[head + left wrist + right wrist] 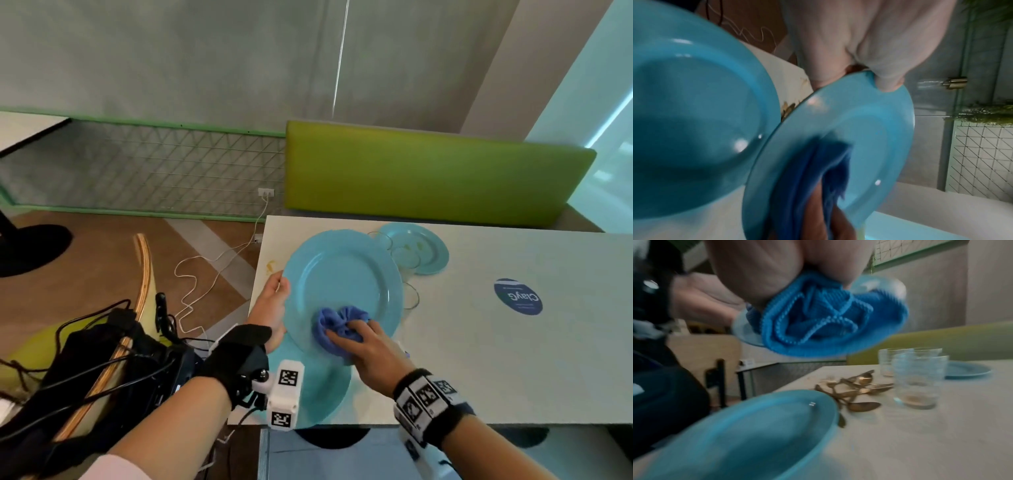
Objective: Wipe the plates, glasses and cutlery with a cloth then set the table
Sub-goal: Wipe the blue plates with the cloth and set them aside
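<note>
Holding plate [342,270] left hand [272,308] | right hand [368,346] cloth [337,323] | sticker [518,296] "ClayG"

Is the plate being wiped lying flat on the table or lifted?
Lifted and tilted: left hand holds the plate by its rim above another plate.

Left hand [272,308]: gripping the left rim of a raised blue plate [346,274], which is tilting toward the camera.
Right hand [368,346]: pressing a bunched blue cloth [340,322] against the plate's lower face, fingers curling round the cloth.
Second plate [318,387]: lying on the white table [496,359] under the raised one — at the near edge.
Third plate [428,250]: smaller, sitting farther back, with clear glasses [406,257] just beside it.
Round blue sticker [518,296]: showing on the tabletop to the right.
Behind the table: a green cushioned backrest [428,171] is standing.
</note>
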Action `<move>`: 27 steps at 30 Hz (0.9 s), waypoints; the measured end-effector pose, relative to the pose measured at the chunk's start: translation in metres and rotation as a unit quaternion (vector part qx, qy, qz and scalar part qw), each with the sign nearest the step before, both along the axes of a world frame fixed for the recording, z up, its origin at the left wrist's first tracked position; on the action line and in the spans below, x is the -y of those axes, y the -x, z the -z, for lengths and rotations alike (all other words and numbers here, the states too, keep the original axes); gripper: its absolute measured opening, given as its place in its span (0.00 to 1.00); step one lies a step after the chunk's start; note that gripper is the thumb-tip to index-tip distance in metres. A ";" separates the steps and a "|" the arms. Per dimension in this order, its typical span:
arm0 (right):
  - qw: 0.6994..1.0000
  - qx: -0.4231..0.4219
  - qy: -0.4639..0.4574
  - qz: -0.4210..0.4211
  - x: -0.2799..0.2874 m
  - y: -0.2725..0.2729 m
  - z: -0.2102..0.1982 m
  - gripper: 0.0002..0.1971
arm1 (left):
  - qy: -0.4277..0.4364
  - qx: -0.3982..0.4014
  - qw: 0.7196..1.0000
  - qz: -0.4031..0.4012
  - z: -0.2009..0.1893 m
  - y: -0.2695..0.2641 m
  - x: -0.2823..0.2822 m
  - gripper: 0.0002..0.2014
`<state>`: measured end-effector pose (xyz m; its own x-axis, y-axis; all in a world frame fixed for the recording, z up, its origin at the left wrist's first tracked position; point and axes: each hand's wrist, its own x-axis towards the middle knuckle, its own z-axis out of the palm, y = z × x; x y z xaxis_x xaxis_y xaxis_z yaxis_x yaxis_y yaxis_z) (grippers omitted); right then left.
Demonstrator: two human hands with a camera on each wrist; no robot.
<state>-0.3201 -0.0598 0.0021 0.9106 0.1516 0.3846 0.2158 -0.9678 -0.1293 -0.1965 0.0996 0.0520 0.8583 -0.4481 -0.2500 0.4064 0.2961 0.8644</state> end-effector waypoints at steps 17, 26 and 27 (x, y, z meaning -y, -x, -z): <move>0.953 0.036 -0.189 0.235 0.037 -0.008 -0.025 0.23 | -0.479 0.014 0.878 -0.024 0.072 -0.013 -0.069 0.19; 0.953 -0.005 -0.195 0.233 0.021 0.003 -0.026 0.23 | -0.509 -0.039 0.859 0.041 0.077 0.010 -0.068 0.20; 0.953 -0.004 -0.195 0.231 0.021 0.005 -0.027 0.24 | -0.549 -0.009 0.831 0.092 0.078 0.012 -0.068 0.19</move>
